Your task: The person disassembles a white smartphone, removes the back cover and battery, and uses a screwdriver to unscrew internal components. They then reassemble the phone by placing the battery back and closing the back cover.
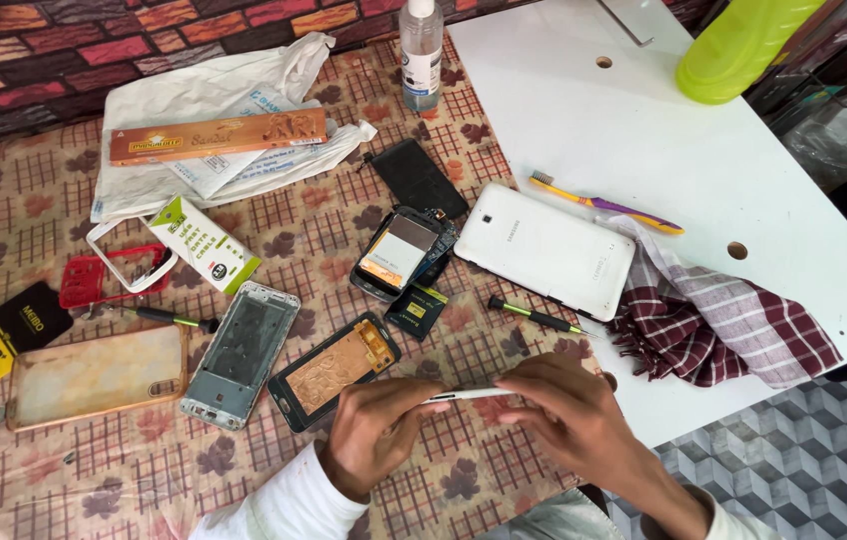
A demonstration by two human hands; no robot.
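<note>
Two hands of mine meet low in the view over the patterned surface (44, 200). On the surface, from big to small: a white board (684, 150) on the right side, a white bag (214, 100) at the top, a white tablet (544, 250) lying face down, a checked cloth (724, 320) just beside the tablet, and a gold phone case (94, 375) on the left. Nearer to me are a silver phone frame (242, 352) and a copper-backed screen (336, 368), side by side. My left hand (376, 428) and my right hand (569, 410) both pinch a thin white strip (466, 395), one at each end, fingers pressed together on it. It is held level between them, just above the surface. A green screwdriver (536, 316) lies near the tablet.
</note>
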